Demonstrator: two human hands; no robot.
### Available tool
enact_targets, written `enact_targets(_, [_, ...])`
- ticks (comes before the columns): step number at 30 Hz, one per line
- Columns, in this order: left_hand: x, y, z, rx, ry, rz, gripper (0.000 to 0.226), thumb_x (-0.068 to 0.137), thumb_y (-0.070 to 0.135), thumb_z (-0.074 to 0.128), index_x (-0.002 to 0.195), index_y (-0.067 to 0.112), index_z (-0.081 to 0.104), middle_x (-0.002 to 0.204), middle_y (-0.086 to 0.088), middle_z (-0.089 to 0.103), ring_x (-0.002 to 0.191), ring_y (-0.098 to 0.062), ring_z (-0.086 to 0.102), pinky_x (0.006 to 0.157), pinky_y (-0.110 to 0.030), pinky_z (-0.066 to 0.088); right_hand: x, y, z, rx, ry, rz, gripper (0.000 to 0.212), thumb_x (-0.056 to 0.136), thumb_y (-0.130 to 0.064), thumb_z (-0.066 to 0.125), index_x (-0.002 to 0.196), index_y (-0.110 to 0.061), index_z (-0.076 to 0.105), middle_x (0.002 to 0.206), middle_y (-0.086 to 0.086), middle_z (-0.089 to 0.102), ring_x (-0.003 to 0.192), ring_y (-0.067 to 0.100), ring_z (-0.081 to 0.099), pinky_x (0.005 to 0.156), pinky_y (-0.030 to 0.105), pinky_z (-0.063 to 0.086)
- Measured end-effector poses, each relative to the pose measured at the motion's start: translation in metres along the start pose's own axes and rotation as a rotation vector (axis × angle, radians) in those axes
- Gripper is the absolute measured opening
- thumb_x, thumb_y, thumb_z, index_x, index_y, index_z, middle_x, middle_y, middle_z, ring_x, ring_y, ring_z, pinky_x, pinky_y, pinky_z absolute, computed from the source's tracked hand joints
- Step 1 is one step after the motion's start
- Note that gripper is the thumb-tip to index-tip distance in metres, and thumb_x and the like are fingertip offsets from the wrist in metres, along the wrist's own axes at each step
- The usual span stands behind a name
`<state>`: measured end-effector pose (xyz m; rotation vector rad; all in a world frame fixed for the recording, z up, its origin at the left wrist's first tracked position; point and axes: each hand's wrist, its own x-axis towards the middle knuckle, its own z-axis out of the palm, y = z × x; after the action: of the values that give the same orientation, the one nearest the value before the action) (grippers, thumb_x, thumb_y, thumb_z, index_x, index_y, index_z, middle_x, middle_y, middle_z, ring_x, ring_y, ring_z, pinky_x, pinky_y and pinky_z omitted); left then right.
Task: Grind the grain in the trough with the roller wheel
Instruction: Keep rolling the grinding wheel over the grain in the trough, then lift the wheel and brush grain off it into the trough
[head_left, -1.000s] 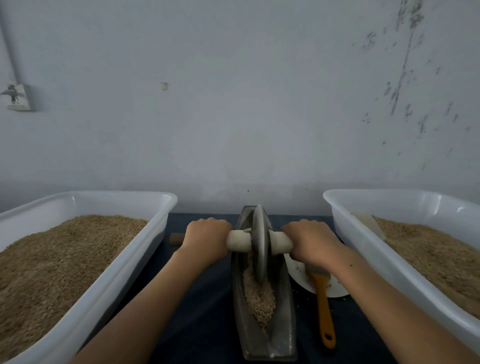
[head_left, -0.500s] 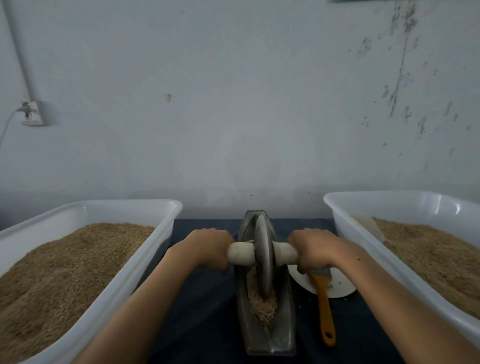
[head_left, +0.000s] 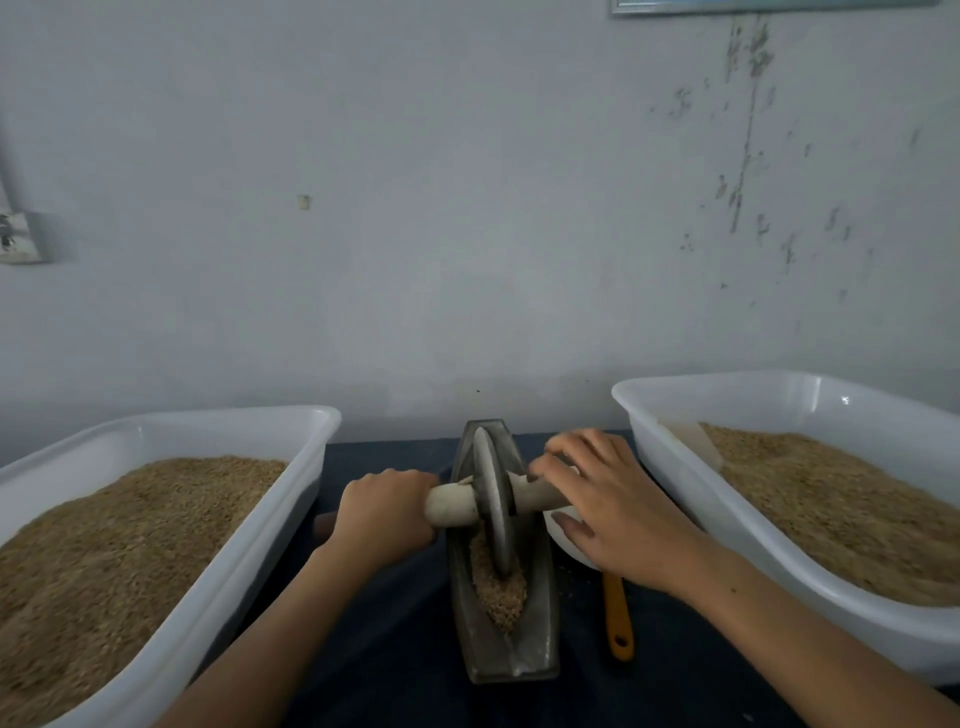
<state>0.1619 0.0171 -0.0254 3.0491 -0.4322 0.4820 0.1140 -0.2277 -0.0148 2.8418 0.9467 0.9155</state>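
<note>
Grain (head_left: 497, 592) lies heaped in the near half of a narrow boat-shaped metal trough (head_left: 540, 623) that stands lengthwise on a dark table (head_left: 395, 649), between two big white tubs. The roller wheel (head_left: 492, 512), a grey metal disc on a pale wooden axle, stands upright in the trough with its lower edge sunk in the grain. The left hand (head_left: 387, 514) grips the left end of the axle, fingers wrapped fully round it. The right hand (head_left: 602, 504) has changed: half a second ago it was closed round the right end of the axle, and now its fingers are spread and nearly straight, resting over the top of the axle with the thumb stretched out below, no longer clamped. The wheel has also rolled a little back from its far position toward the middle of the trough. This looks like a regrip, or rolling the axle under an open palm, so the grinding stroke is likely paused or running on one firm hand only. The grain still looks coarse, so much grinding seems left. The left tub (head_left: 260, 519) and right tub (head_left: 675, 467) both hold brown grain. An orange-handled tool (head_left: 618, 618) lies just right of the trough, partly under the right wrist, beside a white dish (head_left: 563, 540)
</note>
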Motion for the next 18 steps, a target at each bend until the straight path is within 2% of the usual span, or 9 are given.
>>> enact_targets(2, [-0.002,0.001,0.001,-0.01,0.038,-0.013,0.011,0.078,0.037,0.059,0.087,0.036,0.053,0.075,0.013,0.052,0.07,-0.007,0.048,0.062,-0.024,0.034,-0.012,-0.007,-0.005,-0.107,0.028,-0.004,0.028,0.071,-0.014,0.075,0.096,-0.02,0.062,0.101,-0.003,0.058,0.093,0.018,0.053,0.078,0.031,0.047])
enact_targets(3, [-0.003,0.001,0.002,-0.018,0.051,-0.021,0.01,0.078,0.037,0.059,0.083,0.037,0.05,0.072,0.014,0.051,0.068,-0.007,0.048,0.06,-0.024,0.033,-0.019,-0.009,-0.004,-0.164,-0.015,-0.006,0.031,0.068,-0.012,0.075,0.095,-0.02,0.063,0.098,-0.003,0.06,0.09,0.018,0.055,0.075,0.03,0.048])
enact_targets(5, [-0.005,0.001,0.003,-0.041,0.058,-0.03,0.013,0.077,0.037,0.06,0.08,0.038,0.047,0.069,0.014,0.05,0.066,-0.005,0.048,0.058,-0.023,0.033,-0.032,-0.006,0.004,-0.187,-0.157,0.002,0.041,0.077,-0.009,0.067,0.115,-0.02,0.057,0.115,-0.001,0.056,0.106,0.019,0.049,0.086,0.032,0.044])
enact_targets(7, [-0.005,0.001,0.003,-0.068,0.058,-0.028,0.012,0.077,0.038,0.061,0.081,0.038,0.049,0.069,0.015,0.051,0.066,-0.003,0.048,0.058,-0.022,0.033,-0.043,0.005,0.013,-0.163,-0.288,0.049,0.052,0.085,-0.006,0.057,0.132,-0.023,0.042,0.133,0.001,0.043,0.12,0.022,0.037,0.093,0.034,0.036])
enact_targets(9, [-0.005,0.0,0.005,-0.104,0.064,-0.041,0.011,0.076,0.039,0.062,0.085,0.037,0.057,0.071,0.015,0.055,0.067,-0.002,0.05,0.059,-0.021,0.035,-0.048,0.012,0.018,-0.152,-0.354,0.039,0.055,0.086,-0.002,0.054,0.133,-0.026,0.038,0.144,0.0,0.033,0.124,0.022,0.033,0.092,0.034,0.034])
enact_targets(11, [-0.005,-0.001,0.007,-0.159,0.06,-0.072,0.015,0.075,0.04,0.063,0.09,0.037,0.062,0.073,0.015,0.059,0.068,-0.002,0.053,0.059,-0.021,0.038,-0.052,0.018,0.023,-0.151,-0.33,-0.036,0.049,0.088,-0.006,0.056,0.131,-0.025,0.041,0.148,0.002,0.032,0.126,0.023,0.038,0.092,0.036,0.039])
enact_targets(13, [-0.007,-0.002,0.01,-0.276,0.022,-0.13,0.016,0.072,0.039,0.067,0.087,0.038,0.062,0.073,0.015,0.061,0.071,-0.003,0.056,0.06,-0.022,0.042,-0.052,0.021,0.026,-0.216,-0.293,-0.162,0.045,0.081,-0.014,0.069,0.122,-0.023,0.054,0.135,0.007,0.052,0.117,0.023,0.053,0.082,0.036,0.05])
enact_targets(15, [-0.009,-0.002,0.013,-0.414,-0.017,-0.196,0.017,0.069,0.035,0.071,0.079,0.041,0.058,0.07,0.016,0.06,0.07,0.0,0.057,0.057,-0.022,0.041,-0.053,0.025,0.028,-0.225,-0.284,-0.193,0.046,0.064,-0.022,0.085,0.106,-0.026,0.065,0.113,0.005,0.066,0.097,0.019,0.065,0.065,0.03,0.053])
enact_targets(18, [-0.014,-0.003,0.019,-0.528,-0.038,-0.265,0.023,0.068,0.03,0.073,0.077,0.043,0.055,0.069,0.016,0.061,0.07,0.0,0.058,0.057,-0.022,0.042,-0.057,0.026,0.029,-0.163,-0.163,-0.159,0.052,0.049,-0.024,0.091,0.095,-0.029,0.068,0.103,-0.002,0.069,0.082,0.013,0.067,0.058,0.025,0.053])
